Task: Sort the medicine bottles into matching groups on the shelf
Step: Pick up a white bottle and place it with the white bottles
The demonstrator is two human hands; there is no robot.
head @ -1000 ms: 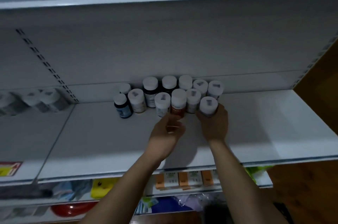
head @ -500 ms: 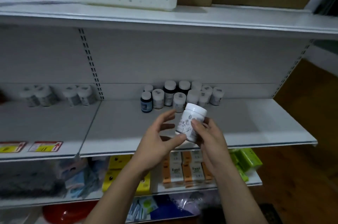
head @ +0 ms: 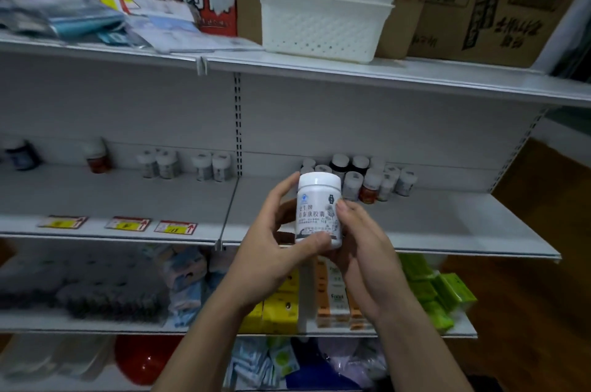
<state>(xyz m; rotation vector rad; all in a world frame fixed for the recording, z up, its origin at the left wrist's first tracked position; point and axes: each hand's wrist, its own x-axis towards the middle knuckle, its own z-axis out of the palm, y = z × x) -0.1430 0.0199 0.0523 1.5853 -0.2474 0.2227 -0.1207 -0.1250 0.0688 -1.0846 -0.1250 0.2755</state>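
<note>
A person is holding a white bottle (head: 318,209) up in front of the middle shelf (head: 431,231), near the camera. The bottle is standing upright in the air, with its white cap on top and its label facing us.

The left hand (head: 271,251) is gripping the bottle from the left side. Its fingers (head: 284,190) are curling round the back, and its thumb is pressing on the bottom front of the label. The right hand (head: 364,254) is holding the right side, and its fingers (head: 345,209) are bending onto the label edge.

Far behind the hands, a bunch of bottles (head: 371,180) is standing close together at the back of the shelf. Most have white caps, two are dark, and one has an orange-red bottom.

Further left on the same shelf, four white bottles (head: 185,164) are standing as two pairs. A reddish bottle (head: 97,156) and a dark bottle (head: 22,156) are standing apart, further left again; both look blurry.

Yellow price tags (head: 128,223) are lying along the near edge on the left.

On the top shelf, a white basket (head: 323,27) is sitting beside brown cardboard boxes (head: 495,7).
</note>
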